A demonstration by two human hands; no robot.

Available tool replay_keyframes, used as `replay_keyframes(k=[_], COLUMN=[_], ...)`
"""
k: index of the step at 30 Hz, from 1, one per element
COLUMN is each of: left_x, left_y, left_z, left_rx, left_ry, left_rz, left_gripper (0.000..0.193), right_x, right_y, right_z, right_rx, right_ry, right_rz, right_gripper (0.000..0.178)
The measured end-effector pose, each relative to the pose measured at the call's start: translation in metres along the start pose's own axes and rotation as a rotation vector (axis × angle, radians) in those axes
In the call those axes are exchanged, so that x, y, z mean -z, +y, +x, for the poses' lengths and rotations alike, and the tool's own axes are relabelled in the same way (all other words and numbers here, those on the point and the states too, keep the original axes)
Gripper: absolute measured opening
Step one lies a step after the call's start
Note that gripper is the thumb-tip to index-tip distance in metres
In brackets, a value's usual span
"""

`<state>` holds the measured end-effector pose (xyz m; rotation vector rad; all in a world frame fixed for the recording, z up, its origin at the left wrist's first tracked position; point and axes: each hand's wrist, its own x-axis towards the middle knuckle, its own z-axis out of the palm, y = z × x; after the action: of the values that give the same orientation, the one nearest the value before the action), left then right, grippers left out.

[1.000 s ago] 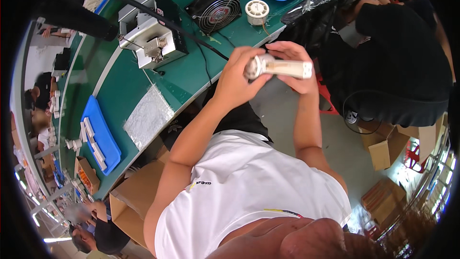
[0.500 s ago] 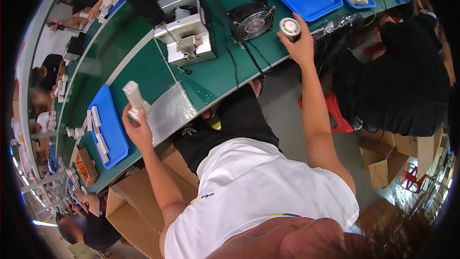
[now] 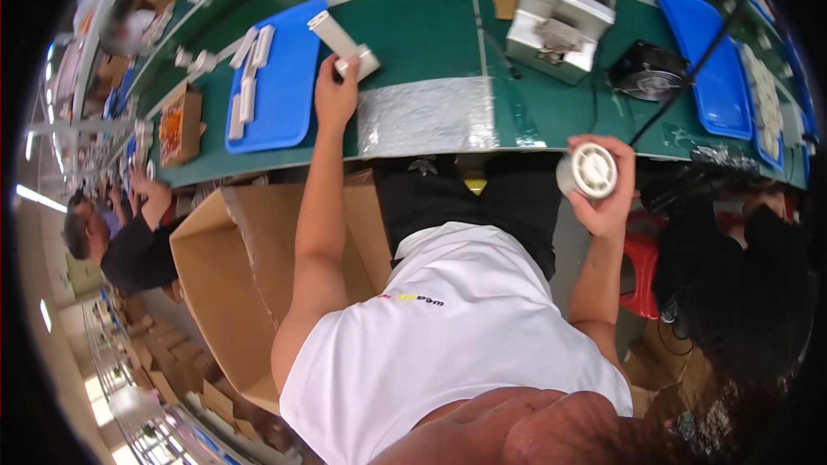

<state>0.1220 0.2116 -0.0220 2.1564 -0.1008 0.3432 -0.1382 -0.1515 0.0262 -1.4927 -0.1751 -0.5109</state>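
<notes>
My left hand (image 3: 336, 103) is closed on a white plastic handle-shaped part (image 3: 336, 34), with a long rectangular shaft and a wider end by my fingertips. It is held tilted over the green bench, between a blue tray (image 3: 297, 125) and a silvery bubble-wrap sheet (image 3: 426, 116). Several long white pieces (image 3: 248, 95) lie in that tray. In front of the bench's near edge, my right hand (image 3: 613, 207) grips a white round housing (image 3: 594, 170) from the side. Its spoked, vented end faces up, and the fingers wrapped round its far side are partly hidden.
A metal bench machine (image 3: 560, 30) stands at the back, with a black fan (image 3: 648, 73) to its right. Further right are another blue tray (image 3: 719, 103) and cables. An open cardboard box (image 3: 215, 275) is below left. People (image 3: 142, 250) sit at both sides; a red stool (image 3: 639, 275) is right.
The view has swung left. My right hand has drawn the round housing back from beside the fan toward my body. My left hand still holds the handle-shaped part, now close to the blue tray.
</notes>
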Motion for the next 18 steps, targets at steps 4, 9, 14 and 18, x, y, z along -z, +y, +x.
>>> replay_keyframes(k=[4,9,14,18], left_x=[0.019,0.011,0.020,0.016], left_y=[-0.001,-0.006,-0.024,0.003], left_z=[-0.013,-0.015,-0.025,-0.035], left_rx=[0.030,0.003,-0.091,-0.174], left_ry=[-0.027,-0.060,-0.072,-0.077], left_rz=[-0.135,-0.159,-0.196,-0.103], left_gripper=[0.059,0.072,0.064,0.059], right_x=[-0.044,-0.072,-0.074,-0.066], right_y=[0.034,0.069,0.079,0.077], right_z=[0.053,0.068,0.064,0.063], right_rx=[0.161,-0.057,-0.064,0.071], right_ry=[-0.188,-0.109,-0.144,-0.108], right_rz=[-0.445,-0.320,-0.368,-0.373], right_gripper=[0.069,0.074,0.064,0.065])
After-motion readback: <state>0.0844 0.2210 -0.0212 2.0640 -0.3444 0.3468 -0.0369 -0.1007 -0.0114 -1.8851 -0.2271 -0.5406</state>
